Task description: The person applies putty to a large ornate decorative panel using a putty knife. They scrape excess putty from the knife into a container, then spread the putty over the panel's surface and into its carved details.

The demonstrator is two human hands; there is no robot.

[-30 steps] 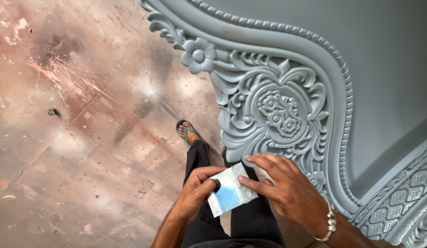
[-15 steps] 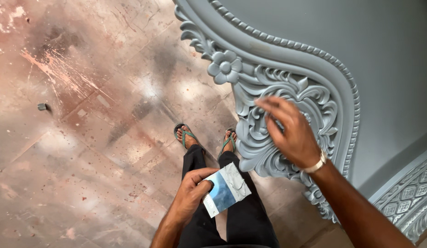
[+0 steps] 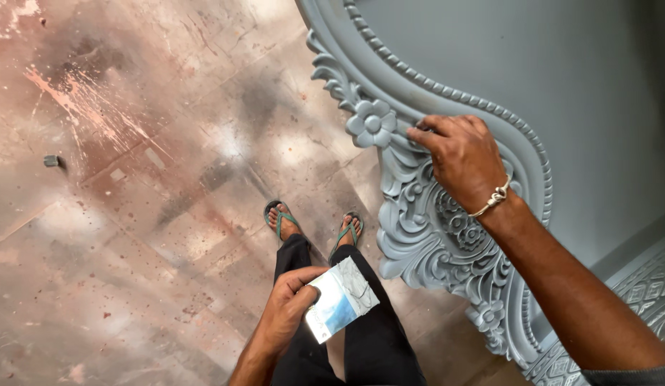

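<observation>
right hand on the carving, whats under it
Under the right hand lies the grey carved panel, beside its flower. The carving directly beneath the palm is covered.

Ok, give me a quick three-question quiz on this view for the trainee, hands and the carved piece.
1. True or false: the right hand rests on the grey carved panel, fingers beside the carved flower.
2. What does the left hand hold?
A. a brush
B. a folded white and blue sheet
C. a hammer
3. Fill in: a metal ___ sits on the right wrist.

Key
1. True.
2. B, the folded sheet, held in front of the dark trousers.
3. Bracelet.
</observation>
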